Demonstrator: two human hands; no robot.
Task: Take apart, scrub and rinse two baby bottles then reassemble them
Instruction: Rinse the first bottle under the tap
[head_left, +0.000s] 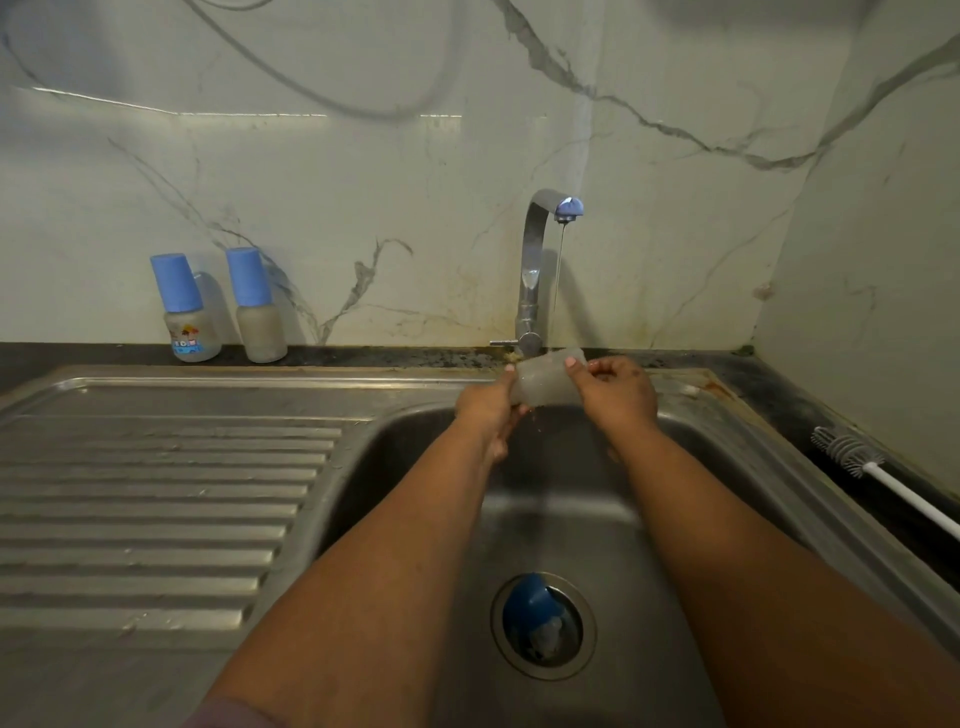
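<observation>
Head view: both hands over the sink basin (613, 525), holding a frosted clear bottle body (548, 382) sideways under the tap (535, 270). Thin water stream (558, 280) runs from the blue-tipped spout down onto the bottle; drips fall below it.

L hand (491, 408) grips the bottle's left end, fingers curled round it, one fingertip (510, 368) showing over the top edge; lower fingers wrap under, partly hidden. R hand (618, 392) holds the right end, thumb tip (570, 362) pressed on the bottle wall, other fingers bent in toward the palm. Can't tell if those touch the rim or go inside. Bottle is w/o cap or collar, lying approx horizontal, just in front of the tap base.

In the basin, a blue cap piece (537, 605) sits in the drain strainer (543, 626) w/ a pale part (550, 635) beside it, blurred, can't ID.

On the dark counter at back left, 2 assembled baby bottles upright near each other against the marble wall: one w/ printed cartoon label and blue cap (184, 309), one plain frosted w/ blue cap (258, 306).

Right counter: bottle brush (852, 454), grey bristles, white handle running off toward frame edge. Ribbed drainboard (156, 493) left of basin.
</observation>
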